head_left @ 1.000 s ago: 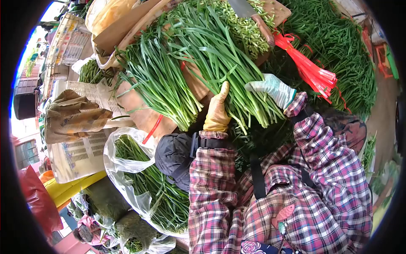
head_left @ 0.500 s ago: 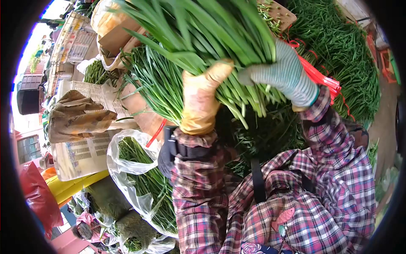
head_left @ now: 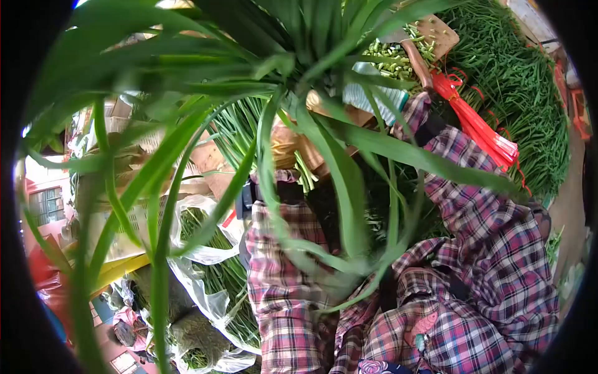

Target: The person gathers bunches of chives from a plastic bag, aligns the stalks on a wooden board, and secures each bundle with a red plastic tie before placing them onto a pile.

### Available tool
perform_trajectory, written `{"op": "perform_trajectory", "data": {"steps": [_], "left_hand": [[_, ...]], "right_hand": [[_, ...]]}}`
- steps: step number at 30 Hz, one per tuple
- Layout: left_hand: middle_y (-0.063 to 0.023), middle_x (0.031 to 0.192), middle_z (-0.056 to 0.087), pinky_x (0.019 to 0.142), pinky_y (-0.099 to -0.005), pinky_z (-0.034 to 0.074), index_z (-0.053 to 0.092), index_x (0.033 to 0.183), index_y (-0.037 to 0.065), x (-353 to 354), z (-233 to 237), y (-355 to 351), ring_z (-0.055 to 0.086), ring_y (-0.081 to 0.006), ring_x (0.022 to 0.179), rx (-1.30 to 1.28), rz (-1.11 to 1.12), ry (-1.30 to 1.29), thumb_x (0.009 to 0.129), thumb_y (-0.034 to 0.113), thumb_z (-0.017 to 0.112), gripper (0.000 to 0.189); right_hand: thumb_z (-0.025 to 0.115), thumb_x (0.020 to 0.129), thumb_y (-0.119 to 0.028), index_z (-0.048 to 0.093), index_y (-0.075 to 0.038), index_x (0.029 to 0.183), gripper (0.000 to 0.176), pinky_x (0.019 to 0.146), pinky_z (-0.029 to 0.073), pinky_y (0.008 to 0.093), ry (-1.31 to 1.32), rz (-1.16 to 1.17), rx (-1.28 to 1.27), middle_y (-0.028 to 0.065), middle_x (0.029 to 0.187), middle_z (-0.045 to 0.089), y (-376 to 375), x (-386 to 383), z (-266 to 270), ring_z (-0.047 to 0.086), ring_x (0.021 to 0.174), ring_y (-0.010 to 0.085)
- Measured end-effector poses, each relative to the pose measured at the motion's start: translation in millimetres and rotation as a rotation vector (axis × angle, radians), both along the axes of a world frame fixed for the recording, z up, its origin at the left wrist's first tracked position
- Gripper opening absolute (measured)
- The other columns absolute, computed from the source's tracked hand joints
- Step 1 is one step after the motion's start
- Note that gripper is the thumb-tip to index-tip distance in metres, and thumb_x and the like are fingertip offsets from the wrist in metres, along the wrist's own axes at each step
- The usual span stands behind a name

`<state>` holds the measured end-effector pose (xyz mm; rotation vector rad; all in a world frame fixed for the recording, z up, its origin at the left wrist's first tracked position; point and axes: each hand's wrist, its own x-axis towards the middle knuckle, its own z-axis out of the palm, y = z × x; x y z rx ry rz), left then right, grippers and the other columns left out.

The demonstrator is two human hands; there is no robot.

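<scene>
A large bunch of long flat-leaved greens (head_left: 339, 156) fans out close to the camera, its leaf tips spread across the view. Behind the leaves, my left hand (head_left: 284, 142) wears a yellow-orange glove and is closed round the bunch; a few pale stems show beside it. My right hand (head_left: 379, 95), in a blue-green striped glove, is at the bunch too, to the right of my left hand. Leaves cover most of its fingers. A knife (head_left: 418, 62) with a wooden handle lies just beyond my right hand.
Cut stem pieces (head_left: 389, 59) lie by a board (head_left: 441, 38). Red plastic ties (head_left: 483, 128) rest on a big heap of greens (head_left: 523, 93) at the right. On the left, a clear plastic bag (head_left: 208, 299) holds more greens. A yellow strip (head_left: 121, 273) lies near it.
The bunch has tipped so its leaf tips swing toward the camera and down over my arms. My right hand has shifted left and up. The knife and cut pieces have come into view.
</scene>
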<state>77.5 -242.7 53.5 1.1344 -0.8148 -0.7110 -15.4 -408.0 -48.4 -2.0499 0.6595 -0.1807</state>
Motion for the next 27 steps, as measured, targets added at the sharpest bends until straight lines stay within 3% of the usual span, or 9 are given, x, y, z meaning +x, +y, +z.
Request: {"op": "perform_trajectory", "data": {"steps": [5,15,17,18,19,21,23,26,27], "left_hand": [[-0.013,0.117,0.054,0.077,-0.0322,0.048,0.042,0.129,0.005,1,9,1,0.055,-0.0199,0.098,0.025,-0.006,0.081,0.081,0.016,0.065,0.054],[-0.0143,0.125,0.049,0.081,-0.0324,0.047,0.035,0.135,0.006,-44,-12,-2,0.053,-0.0208,0.103,0.465,-0.011,0.727,0.08,0.015,0.065,0.064],[-0.0144,0.13,0.046,0.09,-0.0298,0.043,0.03,0.138,0.007,-44,-65,3,0.051,-0.0224,0.108,0.222,-0.04,0.911,0.087,0.024,0.058,0.06],[-0.0154,0.119,0.054,0.09,-0.0336,0.045,0.044,0.128,0.007,-32,-102,1,0.055,-0.0244,0.103,0.323,-0.044,0.934,0.088,0.036,0.055,0.051],[-0.0155,0.109,0.06,0.087,-0.0377,0.048,0.052,0.118,0.007,-33,-105,-1,0.059,-0.0259,0.096,0.292,-0.072,1.112,0.086,0.047,0.053,0.052],[-0.0141,0.108,0.06,0.082,-0.0398,0.049,0.051,0.119,0.007,-42,-98,7,0.061,-0.0263,0.091,0.272,-0.006,0.956,0.084,0.054,0.051,0.059],[-0.0131,0.114,0.056,0.084,-0.042,0.049,0.045,0.125,0.009,-52,-110,19,0.058,-0.0271,0.099,-0.035,-0.166,1.2,0.084,0.051,0.053,0.06],[-0.0117,0.115,0.056,0.083,-0.0416,0.05,0.047,0.123,0.009,-72,-138,18,0.058,-0.0266,0.096,-0.027,0.096,1.135,0.079,0.057,0.056,0.065],[-0.009,0.114,0.057,0.082,-0.0403,0.05,0.051,0.119,0.009,-74,-141,17,0.058,-0.0247,0.095,-0.157,-0.098,1.215,0.079,0.056,0.057,0.062]], "right_hand": [[0.073,0.07,-0.03,0.056,0.0,0.107,0.05,0.072,0.052,0.0287,-0.007,-0.062,0.093,0.0078,0.091,0.065,-31,-22,28,0.063,0.079,0.0175],[0.063,0.081,-0.033,0.064,-0.003,0.098,0.034,0.067,0.053,0.0277,0.049,-0.022,0.885,0.0049,0.083,0.067,14,-45,17,0.064,0.068,0.0154],[0.064,0.08,-0.032,0.064,-0.003,0.098,0.034,0.065,0.052,0.0269,-0.063,-0.022,1.071,0.0072,0.083,0.067,29,-55,20,0.064,0.069,0.0138],[0.065,0.08,-0.033,0.064,-0.003,0.096,0.034,0.063,0.052,0.0272,-0.055,-0.012,0.846,0.0068,0.082,0.067,26,-58,8,0.064,0.065,0.0144],[0.064,0.08,-0.035,0.064,-0.003,0.096,0.036,0.06,0.053,0.0277,-0.055,-0.087,1.075,0.0075,0.082,0.067,31,-59,10,0.064,0.063,0.0149],[0.063,0.08,-0.038,0.064,-0.003,0.097,0.038,0.059,0.053,0.0277,0.092,-0.111,1.148,0.0079,0.083,0.067,25,-65,25,0.064,0.062,0.0153],[0.063,0.079,-0.044,0.063,-0.005,0.099,0.044,0.061,0.054,0.0277,0.072,-0.13,1.199,0.0075,0.083,0.068,23,-65,24,0.065,0.062,0.0157],[0.064,0.077,-0.048,0.065,-0.005,0.096,0.047,0.062,0.054,0.0285,-0.029,-0.224,1.362,0.0073,0.083,0.068,38,-64,33,0.065,0.064,0.0162],[0.061,0.077,-0.053,0.067,-0.005,0.09,0.05,0.061,0.052,0.0288,-0.037,-0.322,1.101,0.0073,0.08,0.068,44,-64,33,0.063,0.064,0.0149]]}}
